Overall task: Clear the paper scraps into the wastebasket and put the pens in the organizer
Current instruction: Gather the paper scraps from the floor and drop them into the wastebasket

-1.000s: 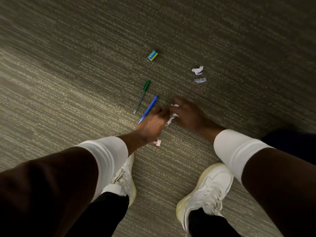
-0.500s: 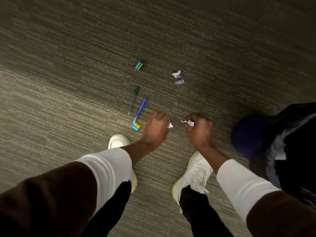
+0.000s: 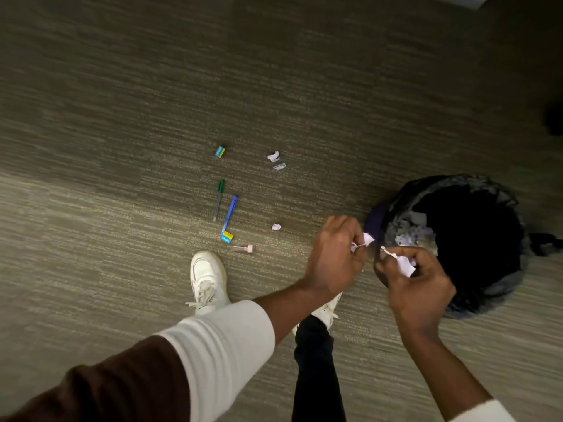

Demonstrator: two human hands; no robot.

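Note:
My left hand (image 3: 335, 257) pinches white paper scraps (image 3: 364, 241) just left of the black wastebasket (image 3: 496, 287). My right hand (image 3: 417, 284) grips more white scraps (image 3: 405, 263) over the basket's near rim. Crumpled paper lies inside the wastebasket. On the carpet lie a green pen (image 3: 218, 200), a blue pen (image 3: 230, 214), a pink-capped pen (image 3: 242, 248), a small scrap (image 3: 276, 227) and two scraps farther off (image 3: 275, 159). No organizer is in view.
Two small blue-and-yellow boxes lie on the carpet, one at the blue pen's tip (image 3: 227, 237), one farther away (image 3: 220, 151). My white shoes (image 3: 207, 281) stand just below the pens. A pale object shows at the top right edge (image 3: 454, 0).
Both hands rose from the floor with paper scraps and moved right to the wastebasket, which came into view. The pink-capped pen and a small scrap now show on the carpet.

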